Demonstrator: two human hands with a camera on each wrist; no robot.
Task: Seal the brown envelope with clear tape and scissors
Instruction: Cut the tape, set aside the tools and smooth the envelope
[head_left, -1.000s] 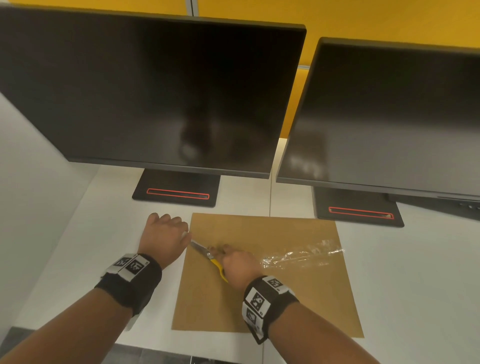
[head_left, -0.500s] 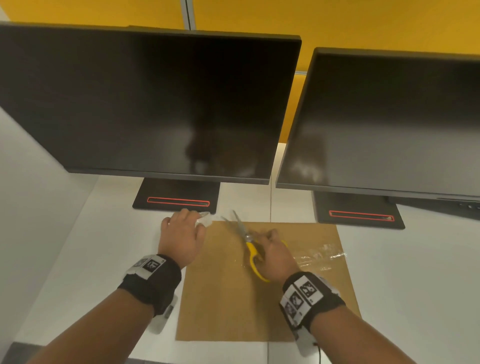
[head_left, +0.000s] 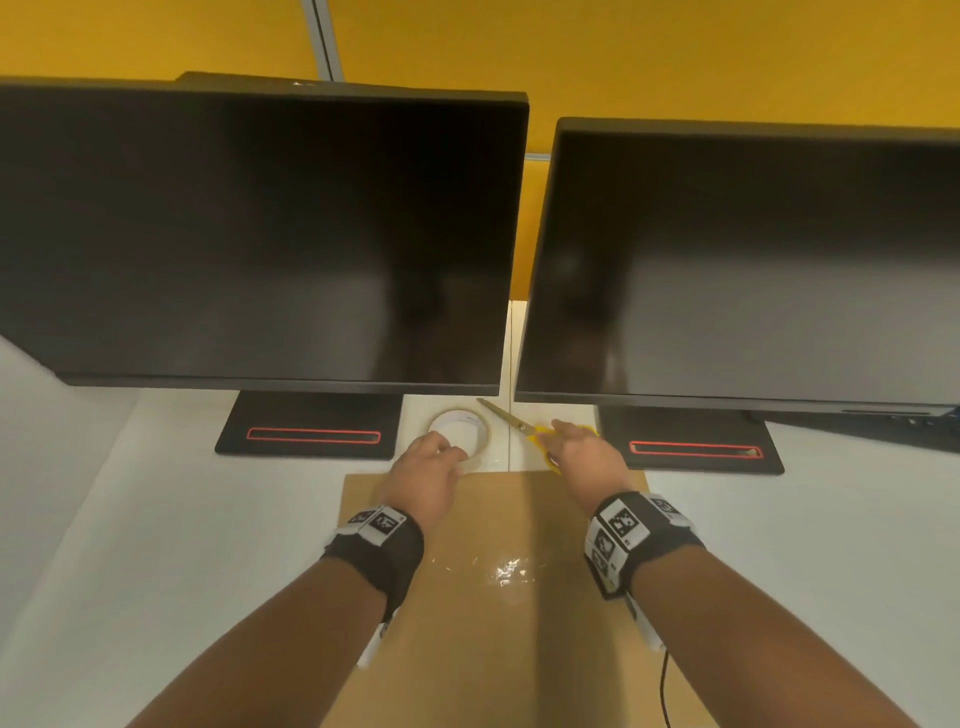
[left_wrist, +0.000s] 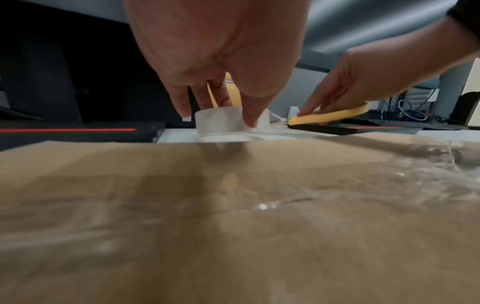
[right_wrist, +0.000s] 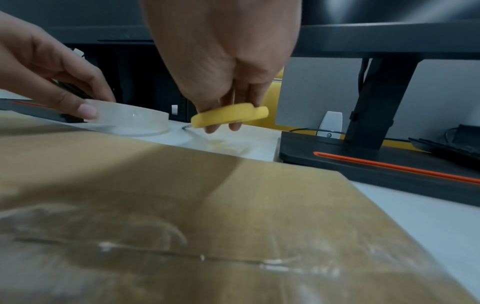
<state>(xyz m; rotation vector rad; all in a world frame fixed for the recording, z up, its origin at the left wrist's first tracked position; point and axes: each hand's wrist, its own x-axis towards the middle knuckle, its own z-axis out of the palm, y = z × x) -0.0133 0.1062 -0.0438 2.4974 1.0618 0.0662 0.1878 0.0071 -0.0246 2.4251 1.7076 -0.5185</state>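
The brown envelope lies flat on the white desk in front of me, with a strip of crinkled clear tape stuck across its seam. Just past its far edge, the clear tape roll lies flat on the desk. My left hand holds it, fingers and thumb on its rim. To its right are the yellow-handled scissors, blades closed and pointing far left. My right hand grips the yellow handle, which sits slightly above the desk.
Two dark monitors hang over the back of the desk. Their black stand bases flank the tape roll and scissors. A thin black cable hangs from my right wristband. White desk surface lies either side of the envelope.
Both hands moved away from the envelope to the desk strip between the monitor bases. The tape roll now lies flat there, and the scissors were carried past the envelope's far edge.
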